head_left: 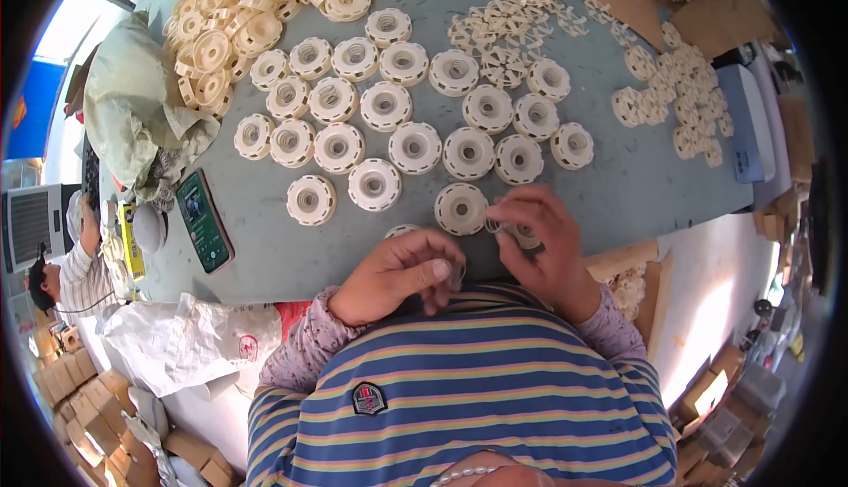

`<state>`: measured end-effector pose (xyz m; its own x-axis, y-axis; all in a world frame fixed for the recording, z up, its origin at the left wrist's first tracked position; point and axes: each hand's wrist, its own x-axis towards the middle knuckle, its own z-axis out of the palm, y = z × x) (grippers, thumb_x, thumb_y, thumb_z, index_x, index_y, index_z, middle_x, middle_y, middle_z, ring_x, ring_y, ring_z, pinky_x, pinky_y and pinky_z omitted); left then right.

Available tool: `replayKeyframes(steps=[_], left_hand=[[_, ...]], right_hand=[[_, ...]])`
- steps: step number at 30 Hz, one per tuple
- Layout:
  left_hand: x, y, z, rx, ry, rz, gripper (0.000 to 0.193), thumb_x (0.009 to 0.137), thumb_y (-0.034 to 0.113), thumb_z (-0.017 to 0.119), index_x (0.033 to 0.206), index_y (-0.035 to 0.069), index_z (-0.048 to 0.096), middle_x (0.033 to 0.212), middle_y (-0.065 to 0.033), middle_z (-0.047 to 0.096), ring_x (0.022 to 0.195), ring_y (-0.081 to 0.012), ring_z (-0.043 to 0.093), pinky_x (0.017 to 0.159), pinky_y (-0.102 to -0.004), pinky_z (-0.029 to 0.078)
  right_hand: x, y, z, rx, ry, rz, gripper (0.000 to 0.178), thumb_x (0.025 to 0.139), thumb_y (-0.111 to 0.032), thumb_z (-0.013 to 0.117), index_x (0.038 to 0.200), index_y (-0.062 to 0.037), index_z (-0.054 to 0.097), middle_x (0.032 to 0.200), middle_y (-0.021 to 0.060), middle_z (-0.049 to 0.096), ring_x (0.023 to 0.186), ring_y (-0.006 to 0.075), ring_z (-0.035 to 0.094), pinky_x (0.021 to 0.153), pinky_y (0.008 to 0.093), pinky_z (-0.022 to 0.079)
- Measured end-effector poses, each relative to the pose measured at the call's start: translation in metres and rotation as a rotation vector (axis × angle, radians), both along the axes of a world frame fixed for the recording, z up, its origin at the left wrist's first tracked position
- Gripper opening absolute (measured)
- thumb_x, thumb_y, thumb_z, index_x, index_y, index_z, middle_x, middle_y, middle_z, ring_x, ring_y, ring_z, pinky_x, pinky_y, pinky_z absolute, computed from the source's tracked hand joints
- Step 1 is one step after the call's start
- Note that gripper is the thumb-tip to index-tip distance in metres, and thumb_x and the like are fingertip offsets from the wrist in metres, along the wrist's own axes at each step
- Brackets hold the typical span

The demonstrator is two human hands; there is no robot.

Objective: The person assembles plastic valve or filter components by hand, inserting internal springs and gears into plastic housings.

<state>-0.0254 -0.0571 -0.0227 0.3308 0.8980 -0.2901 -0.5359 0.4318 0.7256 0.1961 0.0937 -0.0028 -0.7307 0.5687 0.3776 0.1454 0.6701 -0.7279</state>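
My right hand [546, 244] pinches a thin wire coil spring [492, 218] between thumb and fingertips, just right of a round cream plastic disc [448, 208] with a notched rim. No spring shows in that disc. Nearer my body, my left hand [393, 277] curls around another fine wire spring [458, 276] at its fingertips. Behind the left hand a further disc [402, 230] is mostly hidden, and one more disc [527, 238] is partly covered by my right hand. Farther off, several similar discs [374, 184] lie flat in loose rows, many with a coil spring in the centre.
Cream plastic rings [212, 50] are heaped at the far left of the grey table [265, 262]. Small cream pieces [503, 23] spread across the far right. A phone [205, 222] and a pale cloth bag [132, 103] lie at left, where another person [79, 279] sits beyond.
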Motion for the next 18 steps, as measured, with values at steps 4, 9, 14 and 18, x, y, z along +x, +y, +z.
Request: replayKeyframes(steps=[4,9,14,18], left_hand=[[0.0,-0.003,0.009,-0.059,-0.018,0.185,0.029,0.112,0.02,0.064,0.134,0.003,0.062,0.125,-0.0142,0.072,0.102,-0.0186,0.074,0.081,-0.0306,0.063],[-0.008,-0.026,-0.003,0.071,0.156,0.331,0.036,0.108,0.002,0.065,0.144,0.004,0.06,0.134,-0.0129,0.07,0.119,-0.0226,0.071,0.094,-0.0329,0.061],[-0.011,-0.039,-0.009,0.277,0.718,0.464,0.035,0.094,-0.002,0.078,0.126,0.007,0.069,0.139,-0.0133,0.07,0.124,-0.0261,0.067,0.099,-0.0366,0.058],[-0.021,-0.03,-0.014,0.657,1.166,0.347,0.04,0.084,0.0,0.083,0.121,0.007,0.071,0.136,-0.0132,0.071,0.121,-0.032,0.067,0.105,-0.0435,0.054]], right_hand=[[-0.009,0.011,-0.014,0.089,-0.021,0.038,0.026,0.081,-0.002,0.085,0.104,-0.0082,0.073,0.113,0.0058,0.069,0.102,0.0306,0.068,0.092,0.0452,0.057],[-0.018,0.008,-0.015,0.227,-0.233,0.027,0.023,0.081,-0.006,0.083,0.101,-0.0089,0.072,0.11,0.0065,0.069,0.111,0.0303,0.065,0.098,0.0467,0.053],[-0.022,0.009,-0.011,0.24,-0.272,0.03,0.023,0.082,-0.011,0.083,0.102,-0.0098,0.072,0.109,0.0059,0.068,0.114,0.0306,0.063,0.1,0.0468,0.051],[0.006,0.02,-0.012,0.158,-0.248,-0.01,0.028,0.081,-0.014,0.086,0.106,-0.0097,0.073,0.115,0.0065,0.069,0.117,0.0323,0.062,0.1,0.0475,0.051]])
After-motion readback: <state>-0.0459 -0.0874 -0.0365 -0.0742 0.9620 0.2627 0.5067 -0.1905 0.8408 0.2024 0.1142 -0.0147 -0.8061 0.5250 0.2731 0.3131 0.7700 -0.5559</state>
